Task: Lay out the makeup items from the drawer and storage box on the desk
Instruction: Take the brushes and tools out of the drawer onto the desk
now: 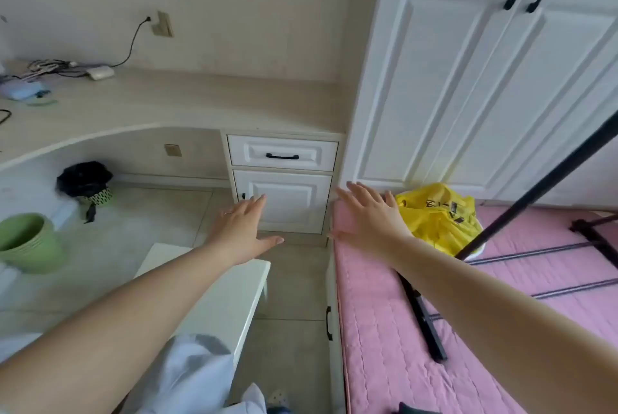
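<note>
Drawer [282, 153] shut, under desk [160, 106] edge, beside wardrobe. Left hand [242, 229] fingers spread, empty (ring on one finger), raised before cabinet door [282, 201] below drawer. Right hand [366, 211] splayed, empty, above pink mattress [384, 330].

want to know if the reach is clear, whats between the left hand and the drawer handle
In the head view, nothing blocks it: above the open left hand shows only the closed cabinet door, then the shut drawer front and its handle.

White drawer [282, 152] w/ black handle [282, 156], pink quilted mattress [384, 330], yellow bag [438, 216], green bin [28, 243].
</note>
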`<state>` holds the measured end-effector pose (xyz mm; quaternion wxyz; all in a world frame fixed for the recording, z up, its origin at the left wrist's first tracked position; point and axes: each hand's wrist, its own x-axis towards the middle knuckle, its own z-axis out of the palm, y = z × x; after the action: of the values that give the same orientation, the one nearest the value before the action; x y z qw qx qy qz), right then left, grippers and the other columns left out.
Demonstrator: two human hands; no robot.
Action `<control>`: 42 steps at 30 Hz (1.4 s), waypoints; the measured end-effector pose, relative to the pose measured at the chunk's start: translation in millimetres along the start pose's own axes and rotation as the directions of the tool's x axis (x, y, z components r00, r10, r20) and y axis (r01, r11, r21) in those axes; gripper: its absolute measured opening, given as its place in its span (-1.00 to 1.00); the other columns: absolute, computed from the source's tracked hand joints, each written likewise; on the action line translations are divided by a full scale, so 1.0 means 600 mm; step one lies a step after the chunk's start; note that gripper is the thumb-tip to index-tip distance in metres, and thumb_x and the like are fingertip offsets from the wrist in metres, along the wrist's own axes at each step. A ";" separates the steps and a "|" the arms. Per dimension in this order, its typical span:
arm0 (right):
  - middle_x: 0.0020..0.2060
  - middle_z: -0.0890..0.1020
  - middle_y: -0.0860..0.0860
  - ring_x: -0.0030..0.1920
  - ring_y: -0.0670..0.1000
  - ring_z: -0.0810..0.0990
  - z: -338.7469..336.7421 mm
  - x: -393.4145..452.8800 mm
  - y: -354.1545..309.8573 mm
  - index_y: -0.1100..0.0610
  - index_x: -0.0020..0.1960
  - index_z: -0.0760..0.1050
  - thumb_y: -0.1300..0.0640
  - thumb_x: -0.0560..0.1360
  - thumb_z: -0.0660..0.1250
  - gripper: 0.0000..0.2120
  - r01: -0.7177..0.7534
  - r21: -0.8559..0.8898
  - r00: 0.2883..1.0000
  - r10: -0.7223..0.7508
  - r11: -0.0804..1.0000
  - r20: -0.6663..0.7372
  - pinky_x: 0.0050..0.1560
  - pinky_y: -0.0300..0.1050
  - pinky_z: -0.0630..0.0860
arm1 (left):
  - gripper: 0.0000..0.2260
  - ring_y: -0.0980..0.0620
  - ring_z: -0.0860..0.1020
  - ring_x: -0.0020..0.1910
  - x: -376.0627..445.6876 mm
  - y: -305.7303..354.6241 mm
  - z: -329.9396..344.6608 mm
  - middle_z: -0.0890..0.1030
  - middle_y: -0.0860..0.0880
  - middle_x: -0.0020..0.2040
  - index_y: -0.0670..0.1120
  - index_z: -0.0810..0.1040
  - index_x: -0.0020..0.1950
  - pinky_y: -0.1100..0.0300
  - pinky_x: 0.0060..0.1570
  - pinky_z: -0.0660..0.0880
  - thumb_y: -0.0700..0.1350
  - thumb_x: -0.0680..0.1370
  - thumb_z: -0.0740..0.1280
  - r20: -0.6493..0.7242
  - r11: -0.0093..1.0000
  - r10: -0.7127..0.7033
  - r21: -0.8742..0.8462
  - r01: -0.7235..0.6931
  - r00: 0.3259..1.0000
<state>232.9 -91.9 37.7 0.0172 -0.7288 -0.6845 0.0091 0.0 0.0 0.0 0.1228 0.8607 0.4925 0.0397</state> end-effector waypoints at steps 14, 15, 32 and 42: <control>0.54 0.01 -0.01 0.53 0.04 -0.04 0.097 0.403 0.033 -0.05 0.53 -0.07 -0.32 0.47 0.16 -0.23 0.025 0.032 0.983 -0.030 0.999 0.179 0.49 0.17 -0.11 | -0.18 -0.05 0.17 0.49 0.342 -0.158 0.012 0.13 -0.04 0.54 -0.01 -0.04 0.54 -0.02 0.38 0.21 0.31 0.44 0.24 0.043 0.993 -0.113 0.035 0.112 0.993; 0.54 0.01 -0.01 0.53 0.04 -0.04 0.099 0.422 0.034 -0.04 0.53 -0.07 -0.31 0.47 0.15 -0.23 0.024 0.035 0.982 -0.030 0.999 0.185 0.49 0.16 -0.11 | -0.18 -0.06 0.16 0.49 0.361 -0.164 0.011 0.12 -0.04 0.54 -0.02 -0.05 0.54 -0.02 0.38 0.20 0.30 0.45 0.24 0.051 0.993 -0.115 0.030 0.114 0.992; 0.47 0.25 0.00 0.45 0.06 0.23 0.196 0.806 0.160 0.01 0.53 0.02 -0.25 0.51 0.17 -0.29 0.078 0.222 0.896 -0.166 0.972 0.412 0.45 0.01 0.19 | -0.24 -0.04 0.14 0.50 0.723 -0.213 0.058 0.15 -0.04 0.54 0.00 -0.04 0.54 0.04 0.43 0.18 0.22 0.49 0.25 0.423 0.995 -0.102 0.028 0.100 0.900; 0.47 0.26 -0.03 0.44 0.01 0.24 0.270 0.898 0.167 -0.03 0.50 0.12 -0.14 0.54 0.21 -0.40 0.095 0.346 0.749 -0.296 0.933 0.593 0.41 -0.02 0.25 | -0.31 -0.04 0.18 0.48 0.825 -0.239 0.084 0.19 -0.03 0.52 0.00 -0.02 0.55 0.07 0.42 0.20 0.16 0.53 0.23 0.554 0.994 -0.082 -0.017 0.110 0.829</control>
<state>360.7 441.6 -122.4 -0.1063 -0.5947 -0.7137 0.3544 142.5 485.5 -110.5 0.2823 0.8065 0.4776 -0.2045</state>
